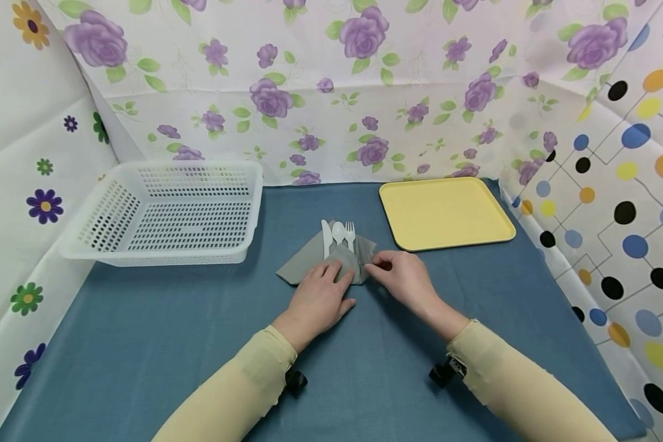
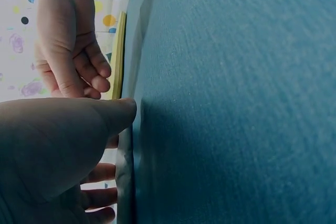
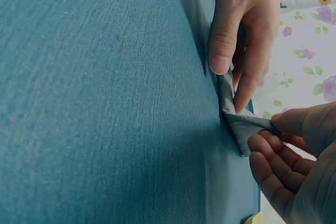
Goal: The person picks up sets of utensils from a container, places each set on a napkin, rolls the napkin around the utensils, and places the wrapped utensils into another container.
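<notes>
A grey napkin [image 1: 304, 260] lies partly folded on the blue cloth. On it lie a white plastic knife [image 1: 326, 238], a spoon [image 1: 339, 232] and a fork [image 1: 350, 236] side by side, their lower parts covered by a napkin fold. My left hand [image 1: 316, 301] rests its fingers on that fold, and its thumb is spread away to the right. At the napkin's right side, my right hand [image 1: 406, 279] pinches an edge between thumb and forefinger. The right wrist view shows this napkin edge [image 3: 254, 121] lifted off the cloth, with the other right fingers loosely curled.
A white perforated plastic basket [image 1: 162, 255] stands at the back left. A yellow tray [image 1: 447, 215] lies at the back right. Blue cloth [image 1: 160, 344] covers the table, and a flowered sheet [image 1: 320, 123] hangs behind. A dotted sheet [image 1: 613, 245] borders the right side.
</notes>
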Tool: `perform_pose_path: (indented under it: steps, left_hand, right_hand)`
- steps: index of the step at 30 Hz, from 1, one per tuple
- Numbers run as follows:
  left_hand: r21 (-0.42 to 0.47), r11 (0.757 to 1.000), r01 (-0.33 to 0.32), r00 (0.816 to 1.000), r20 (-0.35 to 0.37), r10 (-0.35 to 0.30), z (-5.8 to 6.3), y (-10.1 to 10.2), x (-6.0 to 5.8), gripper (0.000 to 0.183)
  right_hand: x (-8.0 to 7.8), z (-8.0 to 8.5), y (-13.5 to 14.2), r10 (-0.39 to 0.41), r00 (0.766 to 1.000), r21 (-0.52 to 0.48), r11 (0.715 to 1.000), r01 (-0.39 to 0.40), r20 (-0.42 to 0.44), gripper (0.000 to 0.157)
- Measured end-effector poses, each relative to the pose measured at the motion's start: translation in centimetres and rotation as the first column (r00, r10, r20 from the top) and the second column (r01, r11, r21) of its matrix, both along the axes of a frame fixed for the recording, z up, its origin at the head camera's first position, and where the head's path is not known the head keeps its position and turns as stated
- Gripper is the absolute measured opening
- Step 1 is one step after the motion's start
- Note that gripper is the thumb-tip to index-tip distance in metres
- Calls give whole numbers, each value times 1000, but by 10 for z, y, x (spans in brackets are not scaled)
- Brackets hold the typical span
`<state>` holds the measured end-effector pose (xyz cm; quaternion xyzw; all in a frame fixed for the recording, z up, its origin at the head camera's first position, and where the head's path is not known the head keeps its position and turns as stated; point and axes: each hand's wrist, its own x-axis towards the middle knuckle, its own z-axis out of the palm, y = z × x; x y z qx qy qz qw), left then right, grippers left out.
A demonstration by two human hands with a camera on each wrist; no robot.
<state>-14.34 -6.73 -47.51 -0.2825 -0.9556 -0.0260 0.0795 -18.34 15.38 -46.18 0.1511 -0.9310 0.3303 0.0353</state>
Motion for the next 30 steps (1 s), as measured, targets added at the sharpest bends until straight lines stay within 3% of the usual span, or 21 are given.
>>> perform_pose_path:
  steps: [9, 15, 30]
  left_hand:
    - [18, 1000, -1, 1000, 31, 1, 0, -2, -1, 57]
    - [20, 1000, 0, 1000, 16, 0, 0, -4, 0, 61]
    - [29, 999, 31, 998, 60, -33, 2, -11, -3, 59]
  right_hand:
    - [-2, -5, -10, 77, 987, 32, 997, -73, -142, 10]
    - [-5, -8, -19, 108, 985, 14, 994, -107, -132, 9]
    - [-8, -12, -27, 120, 987, -13, 992, -122, -108, 7]
